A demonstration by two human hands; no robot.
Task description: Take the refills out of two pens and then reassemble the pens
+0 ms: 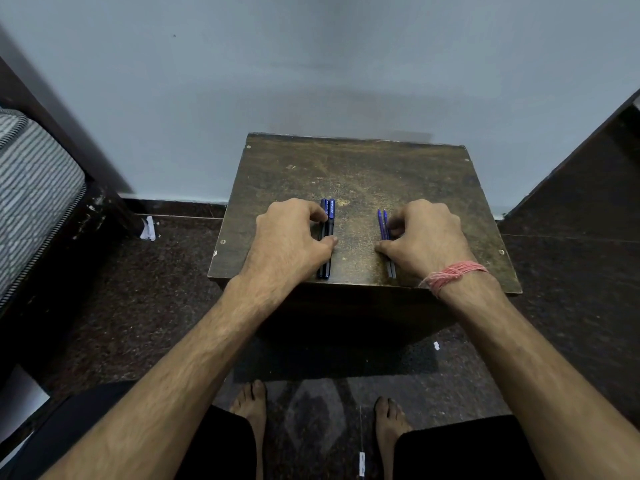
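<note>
Two blue and black pens point(328, 216) lie side by side on a small worn wooden table point(360, 174), pointing away from me. My left hand point(287, 237) rests on the table with its curled fingers and thumb pinching the pens. To the right lie two thin blue refills point(382, 223), also side by side. My right hand point(426, 237), with a pink thread round the wrist, pinches the refills between curled fingers and thumb. The near parts of both pairs are partly hidden by my hands.
A pale wall stands just behind the table. A bed with a striped mattress point(31, 188) is at the left, dark furniture point(588, 174) at the right. My bare feet point(249, 410) rest on the dark speckled floor, with paper scraps point(149, 230) lying about.
</note>
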